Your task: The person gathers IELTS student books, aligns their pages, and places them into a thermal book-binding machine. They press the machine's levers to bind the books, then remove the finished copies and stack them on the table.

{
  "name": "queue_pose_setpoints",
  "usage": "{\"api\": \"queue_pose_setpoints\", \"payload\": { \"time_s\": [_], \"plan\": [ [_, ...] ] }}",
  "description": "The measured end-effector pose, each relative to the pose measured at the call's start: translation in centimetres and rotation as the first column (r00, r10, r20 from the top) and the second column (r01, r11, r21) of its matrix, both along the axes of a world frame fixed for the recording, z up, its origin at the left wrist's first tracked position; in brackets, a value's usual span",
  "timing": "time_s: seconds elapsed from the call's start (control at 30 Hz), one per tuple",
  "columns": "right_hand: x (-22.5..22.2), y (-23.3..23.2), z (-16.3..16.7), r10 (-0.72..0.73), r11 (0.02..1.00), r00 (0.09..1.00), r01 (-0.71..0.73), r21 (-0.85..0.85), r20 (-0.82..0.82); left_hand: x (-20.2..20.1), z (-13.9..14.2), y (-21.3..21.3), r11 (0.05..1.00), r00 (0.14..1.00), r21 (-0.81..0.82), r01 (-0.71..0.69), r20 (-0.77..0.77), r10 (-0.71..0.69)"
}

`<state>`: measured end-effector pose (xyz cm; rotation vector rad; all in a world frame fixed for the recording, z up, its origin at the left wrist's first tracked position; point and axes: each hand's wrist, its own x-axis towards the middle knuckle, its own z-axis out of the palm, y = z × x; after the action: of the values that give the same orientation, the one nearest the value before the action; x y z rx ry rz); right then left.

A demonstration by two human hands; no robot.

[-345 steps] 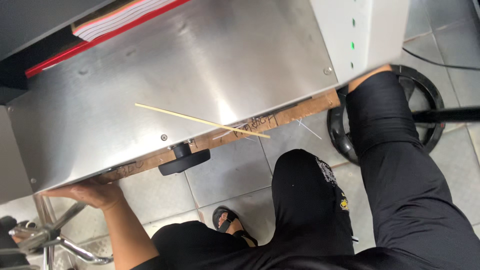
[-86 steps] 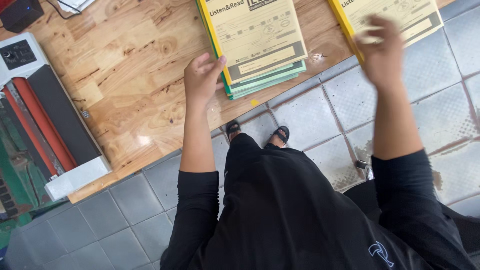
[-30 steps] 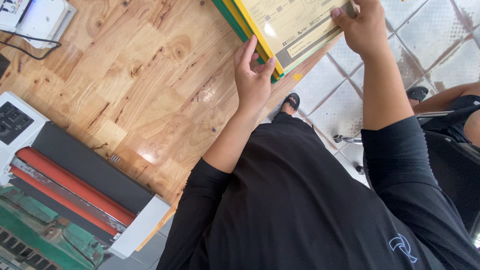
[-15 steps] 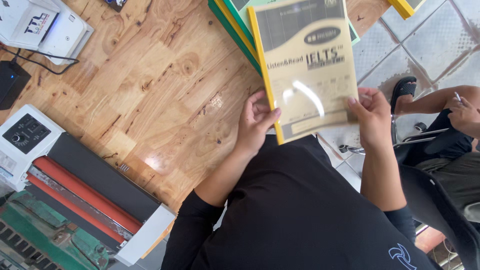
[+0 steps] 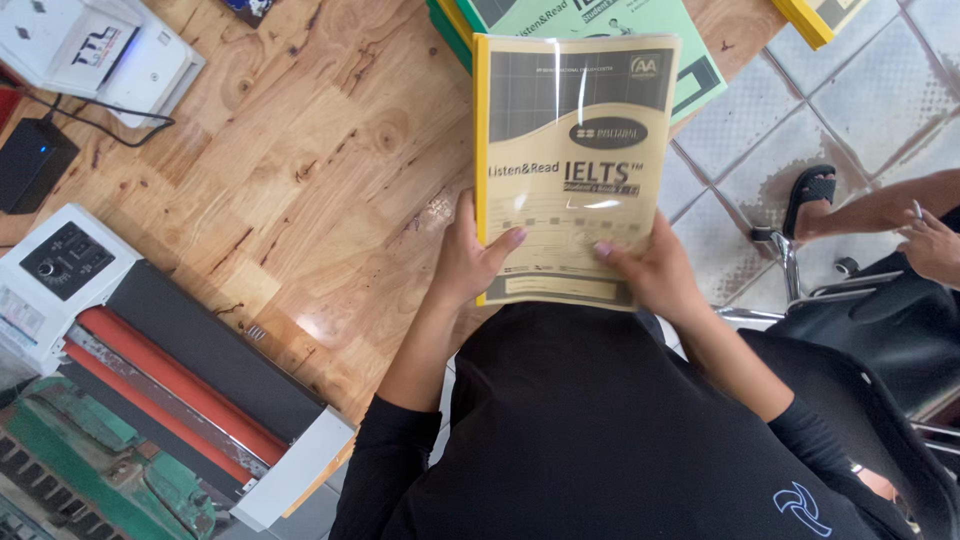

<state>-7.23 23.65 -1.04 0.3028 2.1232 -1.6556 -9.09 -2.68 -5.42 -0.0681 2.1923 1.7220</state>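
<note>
Knotty pale wooden tabletop (image 5: 300,170); roller machine with red rollers (image 5: 170,380) at its near-left corner. Glossy tan booklet with yellow spine (image 5: 570,160) held above table edge, long axis running away from body. Left hand (image 5: 470,260) and right hand (image 5: 650,275) both pinch its near end, thumbs on cover, equally close

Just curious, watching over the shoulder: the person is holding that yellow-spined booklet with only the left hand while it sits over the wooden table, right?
Not quite. In the head view both hands grip the yellow-spined booklet: the left hand and the right hand hold its lower edge. It is over the wooden table.
</note>
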Motion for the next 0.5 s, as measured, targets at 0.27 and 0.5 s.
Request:
{"api": "queue_pose_setpoints", "payload": {
  "time_s": [0.27,0.5],
  "plan": [
    [-1.8,-4.8,-3.9,0.213,0.906,0.797,-0.378,-0.192,-0.565,3.4,-3.7,-6.8,0.915,0.887,0.352,-0.196,-0.335,0.319],
    [-3.3,-6.9,-6.1,0.356,0.882,0.679,-0.471,-0.009,-0.643,5.5,-7.4,-6.6,0.757,0.855,0.531,-0.381,-0.111,0.507]
  ]
}}
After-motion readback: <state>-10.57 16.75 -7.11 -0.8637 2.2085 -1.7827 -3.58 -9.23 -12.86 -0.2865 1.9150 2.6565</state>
